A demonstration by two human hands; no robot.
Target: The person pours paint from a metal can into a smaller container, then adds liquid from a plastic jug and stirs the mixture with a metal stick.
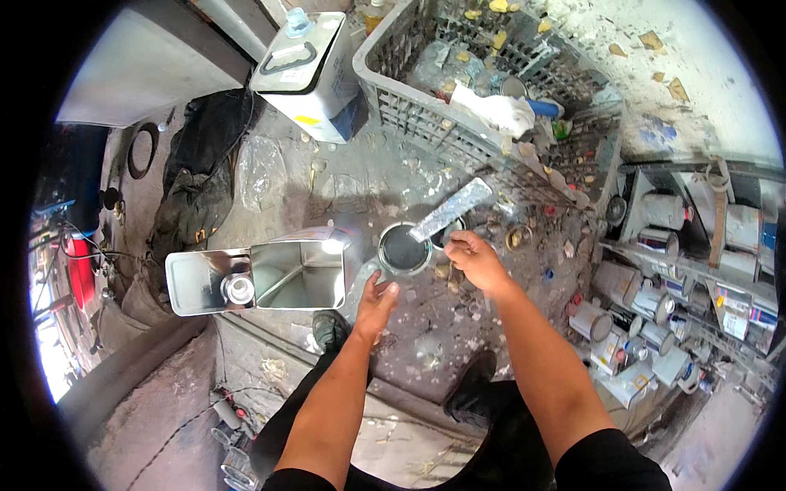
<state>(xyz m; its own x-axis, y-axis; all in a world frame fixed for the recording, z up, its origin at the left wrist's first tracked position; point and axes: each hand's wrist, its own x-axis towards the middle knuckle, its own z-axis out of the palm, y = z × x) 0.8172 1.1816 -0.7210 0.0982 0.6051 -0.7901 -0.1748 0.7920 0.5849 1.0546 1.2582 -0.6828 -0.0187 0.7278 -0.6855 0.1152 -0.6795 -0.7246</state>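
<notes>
A round metal can [405, 249] with a dark inside stands before me on the stained floor. A flat, paint-smeared strip [455, 208], silvery and wider at its far end, reaches from its rim up to the right. Close to the can's near left side is my left hand [377, 307], fingers apart and holding nothing I can see. My right hand [479, 263] is closed, with thumb and fingers pinched just right of the can. What it pinches is hidden. Partly behind the strip shows another round rim [453, 229]. Left of the can lies a rectangular tin [296, 276], cut open, with shiny inner walls.
A grey plastic crate [409, 102] full of litter stands at the far side. Left of it is a white rectangular canister [301, 69] with a handle. Shelves at right hold several paint cans [591, 321]. Dark cloth [196, 192] and clear plastic [260, 172] lie at left.
</notes>
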